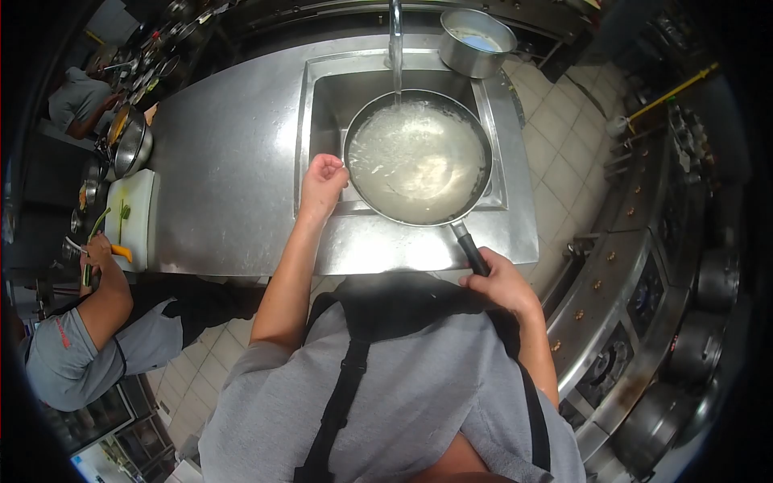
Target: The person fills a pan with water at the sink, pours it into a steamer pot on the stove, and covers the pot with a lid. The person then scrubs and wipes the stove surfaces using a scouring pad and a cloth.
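Note:
A wide frying pan (pixel 420 161) filled with cloudy, rippling water sits over the sink (pixel 326 105). Water runs from the faucet (pixel 395 36) into its far side. My right hand (pixel 506 283) is wrapped around the black pan handle (pixel 472 251) at the table's front edge. At the pan's left rim is my left hand (pixel 325 183), its fingers curled closed. Whether those fingers touch the rim or hold something small cannot be made out.
A metal pot (pixel 477 44) with liquid stands at the sink's back right corner. On the left, a co-worker's hand (pixel 98 251) is at a white cutting board (pixel 131 213) with green stalks, near metal bowls (pixel 131 146). Stove burners (pixel 608 366) line the right.

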{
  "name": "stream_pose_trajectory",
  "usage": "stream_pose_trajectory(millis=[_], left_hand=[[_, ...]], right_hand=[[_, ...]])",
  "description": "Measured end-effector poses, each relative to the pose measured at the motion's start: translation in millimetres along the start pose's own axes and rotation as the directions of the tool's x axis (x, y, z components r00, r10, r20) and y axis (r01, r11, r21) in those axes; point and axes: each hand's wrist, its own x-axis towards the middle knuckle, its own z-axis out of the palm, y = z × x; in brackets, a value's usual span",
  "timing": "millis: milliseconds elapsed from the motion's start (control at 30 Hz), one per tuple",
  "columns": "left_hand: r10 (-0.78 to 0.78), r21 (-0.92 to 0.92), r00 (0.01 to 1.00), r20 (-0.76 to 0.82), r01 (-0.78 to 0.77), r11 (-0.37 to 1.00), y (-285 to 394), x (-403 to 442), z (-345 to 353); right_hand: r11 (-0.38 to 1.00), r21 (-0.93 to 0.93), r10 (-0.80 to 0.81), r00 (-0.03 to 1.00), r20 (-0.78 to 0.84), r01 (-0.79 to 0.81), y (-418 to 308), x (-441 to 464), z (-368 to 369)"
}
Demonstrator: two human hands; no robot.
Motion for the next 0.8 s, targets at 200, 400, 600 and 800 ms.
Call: stream_pose_trajectory(millis=[200, 400, 600, 800], left_hand=[[-0.007, 0.008, 1.0, -0.004, 0.007, 1.0, -1.0, 1.1, -0.5], [-0.013, 0.026, 1.0, -0.007, 0.013, 1.0, 0.4, 0.9, 0.0], [-0.003, 0.013, 1.0, 0.0, 0.003, 1.0, -0.1, 2.2, 0.2], [0.038, 0.04, 0.999, 0.013, -0.039, 0.998, -5.0, 4.4, -0.8]], right_hand=[[0.999, 0.034, 0.009, 1.0, 0.013, -0.009, 1.7, 0.6, -0.1], [1.0, 0.021, 0.013, 1.0, 0.005, -0.013, -0.8, 0.2, -0.5], [1.0, 0.019, 0.005, 1.0, 0.0, -0.005, 2.1, 0.9, 0.0], [0.999, 0.036, 0.024, 1.0, 0.017, -0.025, -1.6, -0.3, -1.0]])
